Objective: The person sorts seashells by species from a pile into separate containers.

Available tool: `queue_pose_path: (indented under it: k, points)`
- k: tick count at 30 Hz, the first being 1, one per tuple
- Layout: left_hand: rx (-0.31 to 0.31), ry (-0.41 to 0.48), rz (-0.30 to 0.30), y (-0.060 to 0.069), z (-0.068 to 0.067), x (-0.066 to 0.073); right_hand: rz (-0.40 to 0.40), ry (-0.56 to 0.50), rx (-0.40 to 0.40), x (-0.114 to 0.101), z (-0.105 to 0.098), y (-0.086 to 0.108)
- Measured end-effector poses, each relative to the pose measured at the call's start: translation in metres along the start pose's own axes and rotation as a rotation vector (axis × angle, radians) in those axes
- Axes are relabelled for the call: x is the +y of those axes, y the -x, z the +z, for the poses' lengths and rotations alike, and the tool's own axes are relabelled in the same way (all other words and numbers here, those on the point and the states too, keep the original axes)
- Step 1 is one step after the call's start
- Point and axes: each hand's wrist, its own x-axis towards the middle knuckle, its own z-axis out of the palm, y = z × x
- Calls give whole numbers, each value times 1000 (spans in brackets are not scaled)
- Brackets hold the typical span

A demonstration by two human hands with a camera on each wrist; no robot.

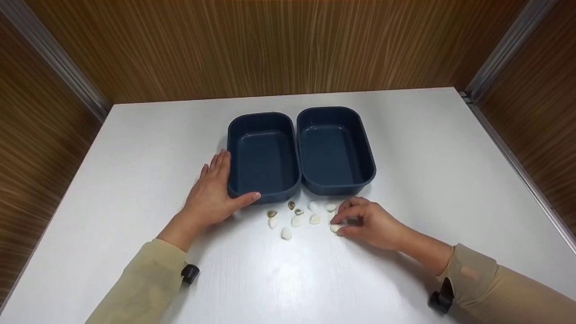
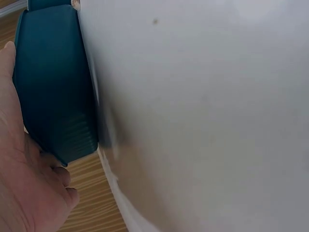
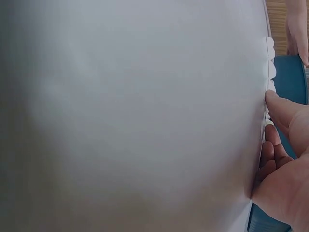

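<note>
My left hand (image 1: 209, 195) rests against the near left corner of the left dark blue box (image 1: 265, 198). Its fingers lie straight along the box's side and the thumb lies over the near rim. With thumb and forefinger, my right hand (image 1: 373, 223) pinches a small white shell (image 1: 334, 228) at the table surface. Left of that hand lie more white shells, one of them a lone white shell (image 1: 286, 233) nearest me. Among them are brown shells, such as the leftmost brown shell (image 1: 272, 213). In the right wrist view, fingers partly hide the pinched shell.
A second dark blue box (image 1: 337, 189) stands against the right side of the first; nothing shows inside either. Both sit on a white table (image 1: 157, 144). Wood-grain panels (image 1: 270, 49) rise behind and at both sides.
</note>
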Motion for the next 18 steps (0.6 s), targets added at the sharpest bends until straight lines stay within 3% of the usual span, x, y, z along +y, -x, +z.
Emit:
queue_pose_path:
  k: [18]
  points:
    - [-5, -24, 0, 1, -2, 2, -26, 54, -8, -2, 3, -1]
